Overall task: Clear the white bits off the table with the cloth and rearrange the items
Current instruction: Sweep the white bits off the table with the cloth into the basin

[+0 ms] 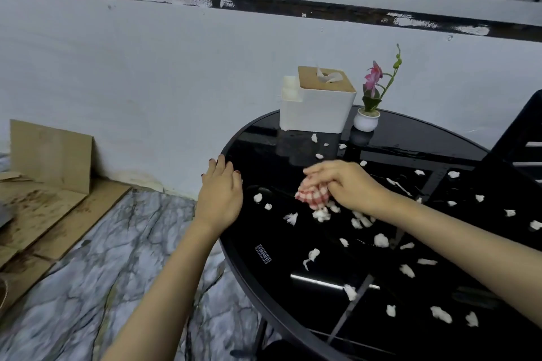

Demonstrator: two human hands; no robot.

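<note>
Black glass forms the round worktop [293, 258], strewn with white bits [381, 240] mostly across its middle and right side. The right hand [349, 184] is clenched on a red-checked cloth [312, 195], pressing it to the glass near the centre, while the left hand [220, 193] rests flat and spread at the left rim (nothing in it). A tissue box [316, 102] and a potted flower [369, 114] stand side by side at the far edge.
</note>
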